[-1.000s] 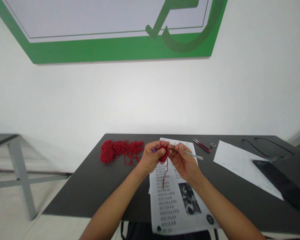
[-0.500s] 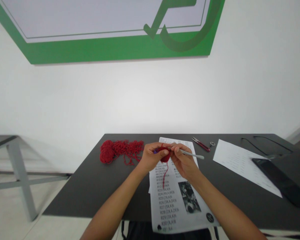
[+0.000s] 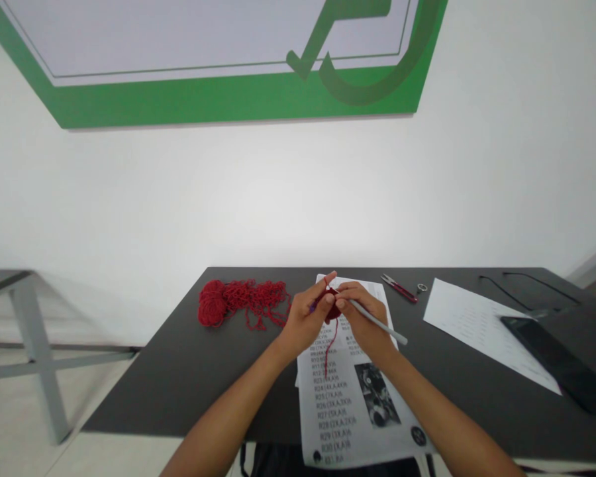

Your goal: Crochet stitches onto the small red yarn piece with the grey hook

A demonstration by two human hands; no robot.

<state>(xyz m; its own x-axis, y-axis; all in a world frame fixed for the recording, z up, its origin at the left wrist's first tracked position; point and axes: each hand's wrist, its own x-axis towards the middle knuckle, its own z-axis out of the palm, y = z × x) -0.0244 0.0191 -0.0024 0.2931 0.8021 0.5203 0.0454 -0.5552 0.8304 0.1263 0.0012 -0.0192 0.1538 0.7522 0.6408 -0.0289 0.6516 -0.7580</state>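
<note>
My left hand (image 3: 305,313) pinches a small dark red crochet piece (image 3: 332,313), its index finger raised with red yarn over it. A bit of purple shows by the fingers of that hand. In my right hand (image 3: 365,317) is a grey-handled crochet hook (image 3: 381,324), its handle slanting down to the right and its tip at the crochet piece. A loose red yarn tail (image 3: 332,344) hangs from the piece over a printed pattern sheet (image 3: 335,404). To the left lies a ball of red yarn (image 3: 212,303) with loose tangled yarn (image 3: 255,298) beside it.
Small red-handled thread snips (image 3: 400,289) and a metal ring (image 3: 422,288) lie at the back of the dark table (image 3: 193,391). Rightward are a white paper (image 3: 477,328), eyeglasses (image 3: 541,278) and a black phone (image 3: 559,358). Another table (image 3: 34,344) stands at far left.
My left index finger has lifted, raising the yarn. The hook's handle has swung from nearly level to slanting downward to the right as my right hand turned.
</note>
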